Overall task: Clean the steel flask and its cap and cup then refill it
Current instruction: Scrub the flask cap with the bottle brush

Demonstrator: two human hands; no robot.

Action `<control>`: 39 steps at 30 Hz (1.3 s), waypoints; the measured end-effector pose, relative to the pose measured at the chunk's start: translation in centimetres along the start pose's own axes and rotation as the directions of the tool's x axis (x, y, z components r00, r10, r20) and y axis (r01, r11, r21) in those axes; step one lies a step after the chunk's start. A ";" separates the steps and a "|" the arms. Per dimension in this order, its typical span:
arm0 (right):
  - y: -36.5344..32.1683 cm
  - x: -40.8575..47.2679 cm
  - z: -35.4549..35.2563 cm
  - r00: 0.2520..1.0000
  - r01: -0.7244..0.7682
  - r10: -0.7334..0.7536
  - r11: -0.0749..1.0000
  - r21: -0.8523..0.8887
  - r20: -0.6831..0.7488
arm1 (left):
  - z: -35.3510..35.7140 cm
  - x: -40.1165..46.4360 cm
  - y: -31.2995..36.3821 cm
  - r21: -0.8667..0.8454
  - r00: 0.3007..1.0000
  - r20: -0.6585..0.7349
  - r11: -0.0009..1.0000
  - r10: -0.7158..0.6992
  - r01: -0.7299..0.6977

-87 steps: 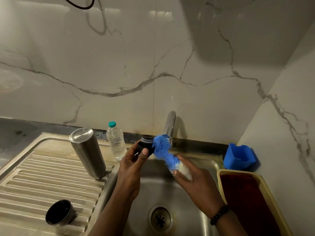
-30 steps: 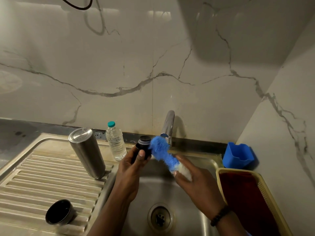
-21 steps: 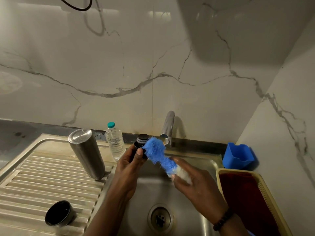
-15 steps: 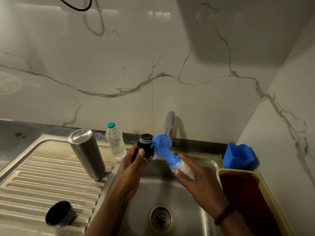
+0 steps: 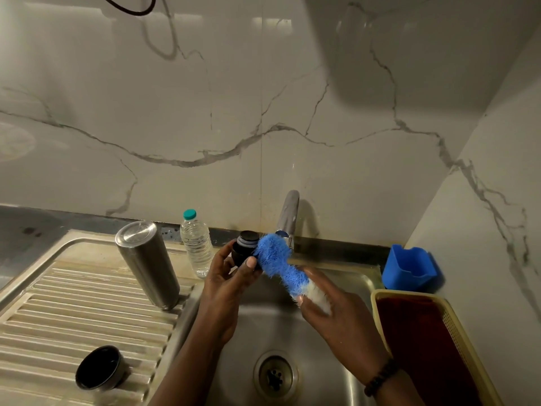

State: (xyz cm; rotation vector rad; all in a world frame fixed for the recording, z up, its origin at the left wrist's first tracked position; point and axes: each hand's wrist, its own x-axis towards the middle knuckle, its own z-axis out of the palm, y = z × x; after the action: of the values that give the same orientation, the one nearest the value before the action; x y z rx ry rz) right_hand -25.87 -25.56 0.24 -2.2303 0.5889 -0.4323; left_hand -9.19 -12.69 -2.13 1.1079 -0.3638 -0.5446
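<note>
The left hand [image 5: 227, 284] holds the small dark round flask cap [image 5: 245, 251] above the sink basin, thumb curled across its front and fingers wrapped behind it. The right hand [image 5: 333, 312] grips the pale lower end of a fluffy blue bottle brush [image 5: 278, 260], fingers closed round it, and the brush's blue head touches the cap from the cap's 3 o'clock side. Both hands hang over the stainless steel sink basin [image 5: 292, 326], whose round drain [image 5: 275, 375] lies at 6 o'clock from them. A grey metal tap spout [image 5: 289, 216] rises just behind the brush at 12 o'clock. At 9 o'clock from the hands, the tall brushed-steel flask [image 5: 147, 265] stands mouth down on the ribbed steel draining board [image 5: 73, 306], with a clear plastic water bottle with a teal lid [image 5: 196, 244] between it and the cap. The small steel cup with a dark inside [image 5: 99, 367] lies at 7 o'clock on the board. At 3 o'clock sits a blue plastic holder [image 5: 409, 268], and at 4 o'clock a cream plastic basket [image 5: 456, 326] holding a dark red cloth [image 5: 421, 347].
</note>
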 end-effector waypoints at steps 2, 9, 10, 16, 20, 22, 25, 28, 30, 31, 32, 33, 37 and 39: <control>0.1 0.2 -0.1 1.000 0.001 -0.001 1.000 0.016 -0.017 | -0.1 0.0 -0.1 -0.006 1.000 0.002 1.000 0.002 -0.002; -0.4 -0.5 0.2 1.000 0.010 -0.011 0.996 0.086 0.012 | -0.1 0.1 0.2 0.038 1.000 -0.005 0.999 0.023 -0.023; -0.5 -0.7 0.2 1.000 0.019 -0.021 0.996 0.090 0.021 | -0.2 0.0 0.3 0.040 1.000 0.005 0.999 0.016 -0.016; 0.3 0.2 -0.6 0.999 -0.006 0.007 0.999 0.047 -0.034 | 0.0 -0.6 0.3 0.035 0.998 0.070 0.999 -0.001 -0.001; 0.3 -0.5 -0.4 1.000 0.009 -0.010 0.995 0.097 0.007 | 0.0 -0.5 0.2 0.019 0.998 0.052 1.000 -0.018 0.017; 0.4 -0.9 -0.2 1.000 0.024 -0.025 0.996 0.092 0.018 | -0.3 -0.5 0.4 0.027 0.999 0.053 1.000 -0.012 0.010; 0.7 -0.4 -0.2 1.000 0.001 -0.001 0.999 0.051 -0.009 | -0.3 -0.4 0.2 0.054 0.998 0.066 0.998 -0.017 0.013; 0.9 0.0 -0.2 0.999 -0.023 0.025 0.998 0.053 -0.032 | -0.1 -0.4 0.1 0.042 0.998 0.054 0.999 -0.029 0.027; 0.9 0.0 0.1 0.999 -0.027 0.029 0.998 0.063 -0.031 | -0.1 -0.3 0.0 0.028 0.999 0.024 0.999 -0.025 0.024; 0.8 0.0 0.1 0.999 -0.026 0.028 0.998 0.061 -0.030 | -0.1 -0.3 0.0 0.027 1.000 0.013 0.999 -0.018 0.017; 0.8 0.0 0.2 0.999 -0.023 0.025 0.998 0.057 -0.033 | -0.1 -0.3 0.0 0.028 1.000 -0.001 0.999 -0.015 0.016; 0.7 0.0 0.3 0.999 -0.019 0.021 0.998 0.052 -0.038 | 0.0 -0.3 0.0 0.033 1.000 -0.007 0.999 -0.019 0.020; 0.7 -0.1 0.5 1.000 -0.017 0.017 1.000 0.014 -0.018 | -0.2 -0.3 -0.6 0.105 0.999 -0.001 0.993 -0.051 0.051; 0.7 -0.3 0.6 1.000 -0.013 0.013 1.000 0.013 -0.021 | -0.5 -0.3 -0.8 0.120 0.999 -0.020 0.992 -0.036 0.039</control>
State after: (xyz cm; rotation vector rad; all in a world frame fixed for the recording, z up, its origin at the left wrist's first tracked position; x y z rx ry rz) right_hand -25.99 -25.45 -0.69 -2.2105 0.6098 -0.4530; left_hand -9.33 -12.42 -3.09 1.2367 -0.3647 -0.5515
